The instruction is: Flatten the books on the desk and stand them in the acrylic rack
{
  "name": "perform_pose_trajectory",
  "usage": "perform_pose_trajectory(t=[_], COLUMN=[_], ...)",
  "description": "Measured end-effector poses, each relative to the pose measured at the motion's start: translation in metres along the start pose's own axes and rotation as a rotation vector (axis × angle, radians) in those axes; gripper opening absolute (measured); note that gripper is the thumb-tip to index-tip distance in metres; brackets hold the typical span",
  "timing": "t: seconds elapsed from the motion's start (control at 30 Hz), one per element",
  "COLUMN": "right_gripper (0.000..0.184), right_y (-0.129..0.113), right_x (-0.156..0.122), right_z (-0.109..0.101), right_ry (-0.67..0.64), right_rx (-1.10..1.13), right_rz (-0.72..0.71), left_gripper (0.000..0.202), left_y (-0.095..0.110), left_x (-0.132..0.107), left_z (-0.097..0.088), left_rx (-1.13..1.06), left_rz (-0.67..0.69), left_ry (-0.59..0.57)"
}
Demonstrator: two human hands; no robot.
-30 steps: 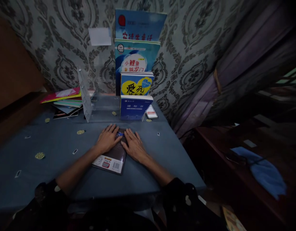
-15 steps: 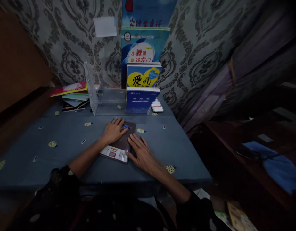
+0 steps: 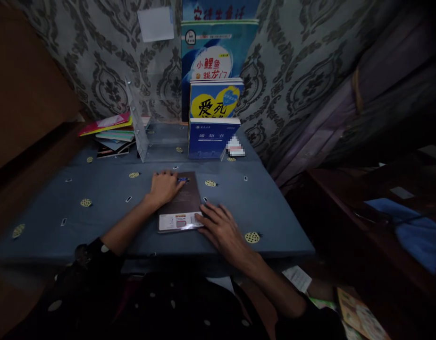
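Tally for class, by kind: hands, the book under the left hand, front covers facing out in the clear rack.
Hands: 2 (left hand, right hand)
Brown book: 1
Front covers: 4 (notice booklet, heart book, carp book, Andersen book)
Total: 7

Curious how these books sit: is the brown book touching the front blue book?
Apart: the head view shows a strip of tablecloth between the brown book and the front blue book.
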State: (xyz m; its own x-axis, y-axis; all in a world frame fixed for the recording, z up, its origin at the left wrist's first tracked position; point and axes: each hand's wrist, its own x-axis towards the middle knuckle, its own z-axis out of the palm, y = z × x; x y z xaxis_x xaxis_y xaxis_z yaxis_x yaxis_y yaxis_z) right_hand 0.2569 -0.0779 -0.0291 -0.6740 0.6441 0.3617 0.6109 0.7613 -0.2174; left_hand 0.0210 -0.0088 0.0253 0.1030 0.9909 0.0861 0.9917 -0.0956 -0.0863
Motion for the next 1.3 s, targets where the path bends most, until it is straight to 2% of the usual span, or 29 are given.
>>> perform_pose_trajectory(t=[0.1, 0.2, 0.3, 0.4, 0.47, 0.6, 0.9, 1.13, 1.3], right_gripper=[0.030, 0.034, 0.036, 0.038, 0.039, 0.039, 0.042, 0.041, 0.044], right_y=[0.019, 0.026, 0.023, 0.017, 0.014, 0.013, 0.013, 0.002, -0.017], right_x=[-0.004, -0.005, -0.003, -0.002, -0.003, -0.004, -0.004, -0.010, -0.030], right_z=[-0.004, -0.003, 0.003, 0.005, 0.005, 0.003, 0.001, 0.001, -0.005], right_ry=[0.056, 0.113, 0.154, 0.190, 0.199, 0.186, 0.129, 0.098, 0.117], right_rx=[-0.083, -0.090, -0.043, 0.008, 0.031, 0.036, 0.069, 0.007, 0.025], right_rz=[0.087, 0.193, 0.209, 0.206, 0.201, 0.193, 0.237, 0.246, 0.201], left_gripper=[0.048, 0.046, 0.041, 0.056, 0.058, 0.053, 0.053, 0.056, 0.062], left_y=[-0.008, -0.013, -0.017, -0.022, -0.025, -0.022, 0.014, 0.017, 0.016], left_x=[-0.007, -0.008, -0.001, 0.010, 0.016, 0.017, -0.015, -0.036, -0.061], left_z=[-0.007, -0.004, 0.007, 0.019, 0.024, 0.025, 0.018, 0.016, 0.015], left_rx=[0.052, 0.034, -0.036, -0.125, -0.177, -0.215, -0.275, -0.308, -0.338], left_rz=[-0.052, -0.047, 0.079, 0.219, 0.255, 0.295, 0.535, 0.581, 0.598], left_ry=[-0.036, -0.021, 0.017, -0.052, -0.098, -0.083, -0.128, -0.150, -0.148])
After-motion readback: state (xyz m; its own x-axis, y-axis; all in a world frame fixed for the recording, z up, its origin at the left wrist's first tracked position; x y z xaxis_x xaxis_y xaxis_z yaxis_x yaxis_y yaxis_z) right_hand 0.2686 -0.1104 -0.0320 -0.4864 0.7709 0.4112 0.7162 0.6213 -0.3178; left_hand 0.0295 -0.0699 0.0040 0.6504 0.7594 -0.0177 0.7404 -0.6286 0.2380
